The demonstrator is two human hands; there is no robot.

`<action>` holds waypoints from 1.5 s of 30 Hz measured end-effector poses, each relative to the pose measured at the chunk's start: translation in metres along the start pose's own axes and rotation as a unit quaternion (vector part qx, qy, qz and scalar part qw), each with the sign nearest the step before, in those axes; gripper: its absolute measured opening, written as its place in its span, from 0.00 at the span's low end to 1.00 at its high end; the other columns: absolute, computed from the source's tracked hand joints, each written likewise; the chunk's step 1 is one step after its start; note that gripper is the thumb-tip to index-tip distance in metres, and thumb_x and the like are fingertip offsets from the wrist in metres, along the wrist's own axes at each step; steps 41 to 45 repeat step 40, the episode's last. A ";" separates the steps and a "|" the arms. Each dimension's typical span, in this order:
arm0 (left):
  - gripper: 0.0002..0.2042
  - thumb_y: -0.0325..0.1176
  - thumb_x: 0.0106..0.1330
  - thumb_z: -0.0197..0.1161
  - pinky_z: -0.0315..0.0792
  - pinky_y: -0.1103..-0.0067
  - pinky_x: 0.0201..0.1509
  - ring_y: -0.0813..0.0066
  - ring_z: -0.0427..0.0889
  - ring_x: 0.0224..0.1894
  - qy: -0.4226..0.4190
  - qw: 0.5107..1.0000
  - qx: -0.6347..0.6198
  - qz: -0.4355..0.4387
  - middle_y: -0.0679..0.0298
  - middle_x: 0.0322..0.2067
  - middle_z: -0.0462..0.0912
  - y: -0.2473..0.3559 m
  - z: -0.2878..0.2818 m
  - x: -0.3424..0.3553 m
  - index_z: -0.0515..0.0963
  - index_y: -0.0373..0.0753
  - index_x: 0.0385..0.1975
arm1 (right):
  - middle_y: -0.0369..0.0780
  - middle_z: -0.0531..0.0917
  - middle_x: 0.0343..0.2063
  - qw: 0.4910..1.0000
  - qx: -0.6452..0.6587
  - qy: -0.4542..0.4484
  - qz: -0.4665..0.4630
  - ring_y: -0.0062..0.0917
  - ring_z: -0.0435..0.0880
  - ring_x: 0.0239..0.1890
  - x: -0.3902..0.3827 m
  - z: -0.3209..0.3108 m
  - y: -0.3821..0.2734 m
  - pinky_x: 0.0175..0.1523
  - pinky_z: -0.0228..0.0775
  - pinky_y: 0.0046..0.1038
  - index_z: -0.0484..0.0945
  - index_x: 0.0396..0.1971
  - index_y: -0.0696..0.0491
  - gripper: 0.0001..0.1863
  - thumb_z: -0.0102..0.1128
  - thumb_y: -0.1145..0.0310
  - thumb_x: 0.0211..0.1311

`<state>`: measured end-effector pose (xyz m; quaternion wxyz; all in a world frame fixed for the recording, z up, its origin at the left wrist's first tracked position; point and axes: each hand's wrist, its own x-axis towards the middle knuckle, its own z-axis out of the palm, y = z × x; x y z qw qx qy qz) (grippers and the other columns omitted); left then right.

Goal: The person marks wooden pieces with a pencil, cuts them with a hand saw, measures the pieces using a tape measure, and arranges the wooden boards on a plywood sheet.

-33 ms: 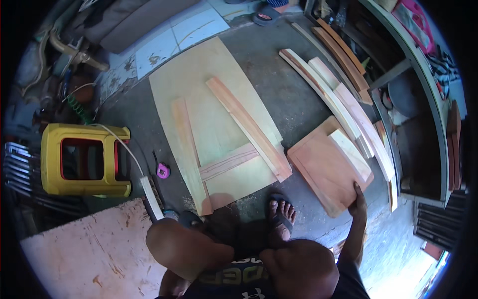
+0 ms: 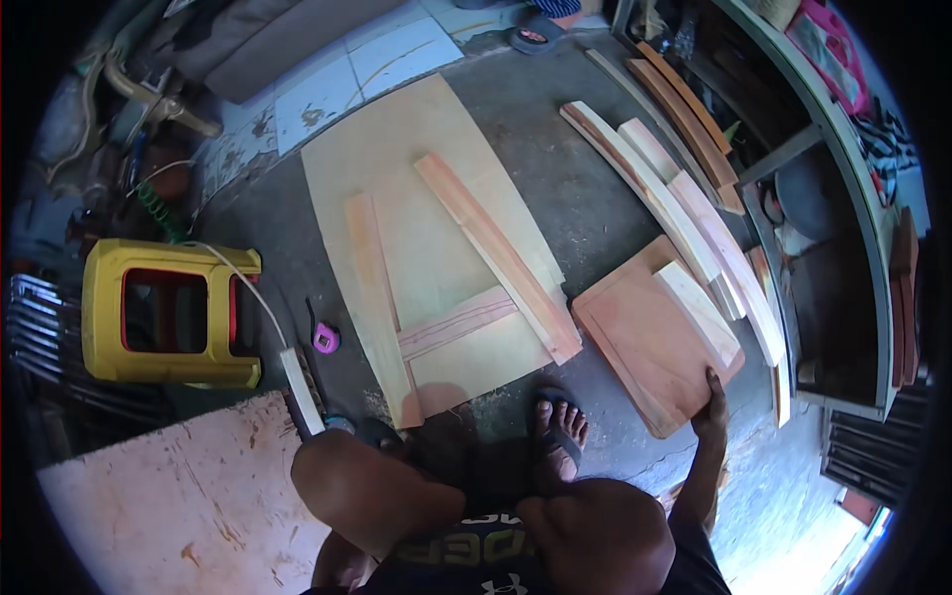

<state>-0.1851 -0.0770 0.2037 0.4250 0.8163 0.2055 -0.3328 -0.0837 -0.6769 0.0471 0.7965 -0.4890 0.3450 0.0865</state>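
Observation:
At the right, my right hand (image 2: pixel 710 407) grips the near edge of a reddish-brown wooden board (image 2: pixel 635 332), with fingers on its top face. A short pale wood block (image 2: pixel 698 312) lies on that board. My left hand (image 2: pixel 339 567) is low by my left knee, mostly hidden, and its fingers do not show. In front of me a pale plywood sheet (image 2: pixel 397 129) lies on the floor. On it rest two long wooden strips, a left one (image 2: pixel 372 268) and a right one (image 2: pixel 496 253), with a shorter crosspiece (image 2: pixel 461 322) between them.
Long wooden battens (image 2: pixel 650 188) lie right of the plywood, beside a metal-framed shelf (image 2: pixel 863 228). Left are a yellow plastic stool (image 2: pixel 149 372), a pink tape measure (image 2: pixel 325 338), a white power strip (image 2: pixel 301 389) with its cord, and a stained board (image 2: pixel 178 496).

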 end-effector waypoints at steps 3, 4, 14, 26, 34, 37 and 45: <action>0.17 0.43 0.72 0.58 0.77 0.75 0.46 0.69 0.84 0.39 0.042 0.995 -0.069 -0.059 0.59 0.32 0.86 -0.035 0.003 -0.002 0.82 0.33 0.43 | 0.48 0.78 0.55 0.998 0.035 0.023 -0.039 0.40 0.78 0.58 -0.023 0.035 -0.009 0.63 0.74 0.43 0.67 0.65 0.58 0.39 0.69 0.51 0.61; 0.17 0.43 0.72 0.58 0.77 0.75 0.45 0.69 0.84 0.39 0.053 0.992 -0.089 -0.070 0.59 0.32 0.86 -0.044 0.004 -0.001 0.82 0.33 0.42 | 0.49 0.78 0.54 0.995 0.044 0.063 -0.061 0.40 0.80 0.56 -0.028 0.042 -0.015 0.60 0.76 0.43 0.69 0.64 0.59 0.37 0.70 0.54 0.61; 0.18 0.44 0.73 0.58 0.78 0.75 0.38 0.73 0.85 0.31 0.118 0.964 -0.220 -0.093 0.58 0.25 0.86 -0.091 0.002 0.020 0.84 0.32 0.35 | 0.51 0.84 0.43 0.848 -0.344 0.273 -0.296 0.41 0.83 0.45 -0.145 0.111 -0.145 0.51 0.75 0.39 0.78 0.53 0.64 0.32 0.68 0.56 0.54; 0.17 0.41 0.71 0.65 0.74 0.78 0.41 0.81 0.76 0.32 0.182 0.914 -0.071 0.356 0.68 0.29 0.79 0.085 -0.125 0.125 0.78 0.39 0.52 | 0.48 0.81 0.49 0.650 -0.537 0.132 -0.522 0.39 0.78 0.50 -0.201 0.275 -0.231 0.59 0.66 0.36 0.75 0.57 0.63 0.36 0.70 0.54 0.53; 0.36 0.42 0.66 0.70 0.73 0.72 0.57 0.69 0.74 0.56 0.149 0.860 -0.256 0.416 0.59 0.60 0.72 0.140 -0.224 0.197 0.58 0.40 0.69 | 0.48 0.82 0.50 0.751 -0.311 -0.253 -0.525 0.34 0.82 0.53 -0.091 0.496 -0.184 0.62 0.70 0.34 0.73 0.60 0.64 0.43 0.77 0.57 0.44; 0.39 0.42 0.65 0.71 0.71 0.63 0.62 0.66 0.73 0.62 0.184 0.854 -0.328 0.359 0.57 0.63 0.71 0.131 -0.258 0.180 0.54 0.39 0.70 | 0.48 0.83 0.49 0.767 -0.296 -0.370 -0.432 0.31 0.82 0.54 -0.047 0.571 -0.148 0.65 0.70 0.33 0.75 0.58 0.63 0.38 0.77 0.58 0.49; 0.37 0.41 0.65 0.71 0.68 0.54 0.65 0.63 0.69 0.68 0.270 0.830 -0.350 0.342 0.56 0.65 0.69 0.101 -0.282 0.184 0.57 0.42 0.69 | 0.48 0.83 0.52 0.717 -0.393 -0.412 -0.403 0.32 0.82 0.55 0.033 0.626 -0.123 0.68 0.66 0.32 0.73 0.61 0.61 0.40 0.78 0.55 0.52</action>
